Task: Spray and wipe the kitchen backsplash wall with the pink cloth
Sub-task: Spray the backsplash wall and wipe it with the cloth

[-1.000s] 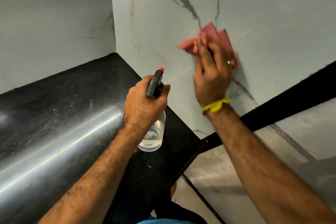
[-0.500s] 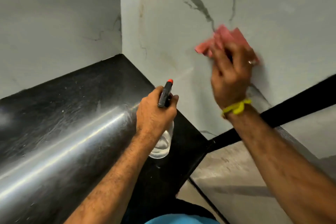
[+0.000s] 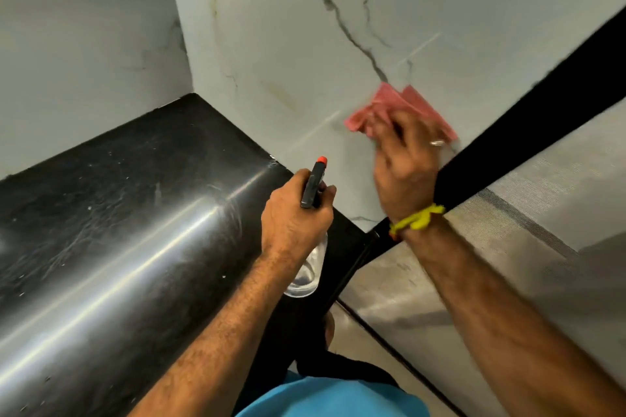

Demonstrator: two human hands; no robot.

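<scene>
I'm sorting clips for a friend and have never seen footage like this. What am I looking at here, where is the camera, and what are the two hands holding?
There is no machine: a person is cleaning, and the camera sits on their head, looking forward and down at their own arms. The right hand, with a yellow band at the wrist, presses a crumpled pink cloth against the marble-look backsplash wall, low down near a black edge. The left hand grips a clear spray bottle by its black trigger head, orange nozzle tip aimed at the wall. Below the left arm lies a glossy black countertop. The blue patch at the bottom is the person's shirt.
</scene>
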